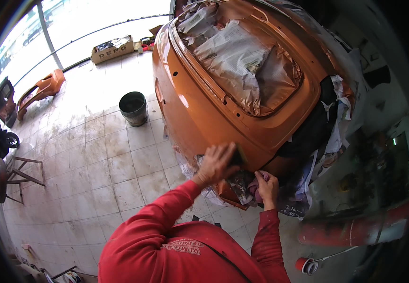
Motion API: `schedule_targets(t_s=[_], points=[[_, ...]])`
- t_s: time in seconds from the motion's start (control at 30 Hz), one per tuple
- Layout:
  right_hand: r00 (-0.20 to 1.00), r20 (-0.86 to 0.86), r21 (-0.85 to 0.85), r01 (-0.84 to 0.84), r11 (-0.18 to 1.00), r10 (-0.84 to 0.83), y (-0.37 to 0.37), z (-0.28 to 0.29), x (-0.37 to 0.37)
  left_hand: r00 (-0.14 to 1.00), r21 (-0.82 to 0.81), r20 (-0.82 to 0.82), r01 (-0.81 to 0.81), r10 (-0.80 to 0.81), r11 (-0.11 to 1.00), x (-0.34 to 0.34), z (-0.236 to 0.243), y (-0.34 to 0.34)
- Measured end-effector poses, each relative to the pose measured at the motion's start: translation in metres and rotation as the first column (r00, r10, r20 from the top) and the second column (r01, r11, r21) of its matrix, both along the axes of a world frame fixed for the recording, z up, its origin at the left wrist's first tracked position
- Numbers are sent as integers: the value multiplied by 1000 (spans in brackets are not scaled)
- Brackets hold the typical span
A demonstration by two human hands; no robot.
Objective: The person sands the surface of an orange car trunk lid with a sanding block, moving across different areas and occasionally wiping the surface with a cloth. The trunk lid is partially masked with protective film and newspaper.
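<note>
red sleeves point(166, 226) sit closest to me, coming up from 6 o'clock. left hand point(215, 163) is closed flat over a small dark sanding pad point(239, 154), pressing it against the lower edge of the orange car body point(199, 108). pad pokes out at 3 o'clock of the knuckles, touching the panel. right hand point(266, 185) is fisted around a pinkish rag point(253, 187), just below the pad, at about 5 o'clock from the left hand.

my read on handling: pad looks thin, light and flexible, likely bends to the panel curve; best held with fingers spread across its back, as now. rag is soft and limp, so bunching it in the fist is the only real grip. the paint surface looks smooth and marks easily, i'd guess.

newspaper masking point(242, 56) covers the rear window at 12 o'clock, more paper hangs by the hands. dark bucket point(133, 108) stands on the tiled floor point(100, 165) at 10 o'clock, well apart. an orange bumper point(39, 92) lies far off at 10 o'clock, and a tape roll point(306, 265) is at 4 o'clock.
</note>
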State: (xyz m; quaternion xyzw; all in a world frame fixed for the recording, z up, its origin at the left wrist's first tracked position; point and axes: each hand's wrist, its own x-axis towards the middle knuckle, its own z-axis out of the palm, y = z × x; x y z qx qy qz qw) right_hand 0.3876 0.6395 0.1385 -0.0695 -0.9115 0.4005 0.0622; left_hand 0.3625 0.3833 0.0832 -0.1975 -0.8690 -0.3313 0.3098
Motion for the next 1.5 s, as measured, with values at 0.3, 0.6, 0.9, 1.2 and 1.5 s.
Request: schedule_targets(t_s=[0.3,0.6,0.9,1.2,1.5], points=[[999,17,-38,-27,999,27,-2,-14,-6,919,264,72,-392,388,881,-65,3,-70],[999,30,-73,-34,997,37,-2,-19,-7,918,333,155,-397,366,855,-109,-26,-150],[998,58,-53,-32,998,36,21,-12,-9,989,201,32,-149,145,968,6,-30,-14],[993,108,-75,-38,996,46,-13,-3,-6,817,257,166,-577,552,776,-122,-11,-167],[996,86,-31,40,999,-37,2,6,-1,995,20,56,-90,88,996,-55,12,-60]])
